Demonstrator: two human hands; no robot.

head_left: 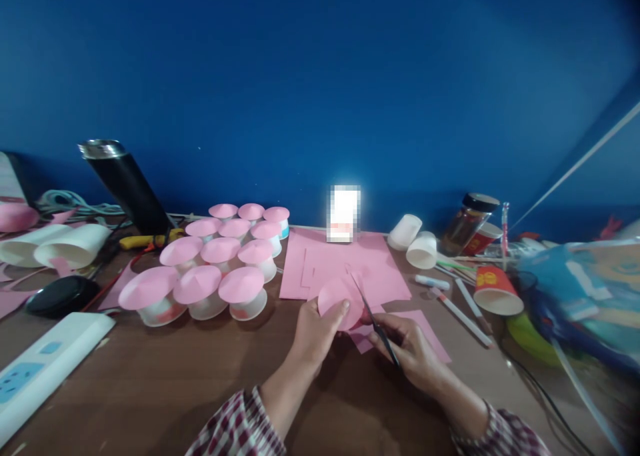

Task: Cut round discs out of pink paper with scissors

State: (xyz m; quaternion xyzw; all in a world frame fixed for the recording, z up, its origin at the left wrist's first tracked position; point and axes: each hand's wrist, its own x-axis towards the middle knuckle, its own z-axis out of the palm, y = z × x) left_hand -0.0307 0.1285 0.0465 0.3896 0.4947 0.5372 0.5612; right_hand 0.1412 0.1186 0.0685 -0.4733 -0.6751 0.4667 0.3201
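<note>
Here, from the head camera, the left hand (316,326) pinches a pink paper disc (339,301) at table centre, while the right hand (407,349), at its 4 o'clock, is closed on scissors (373,317) cutting into it. The next snip probably needs the disc turned. Blade tips blur into paper; 12 capped cups (220,269) sit at 10 o'clock.

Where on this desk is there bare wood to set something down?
Bare wood lies in front of the pink-topped cups, between the power strip and the left hand. Crowded: right side, with pens and red cup.
</note>
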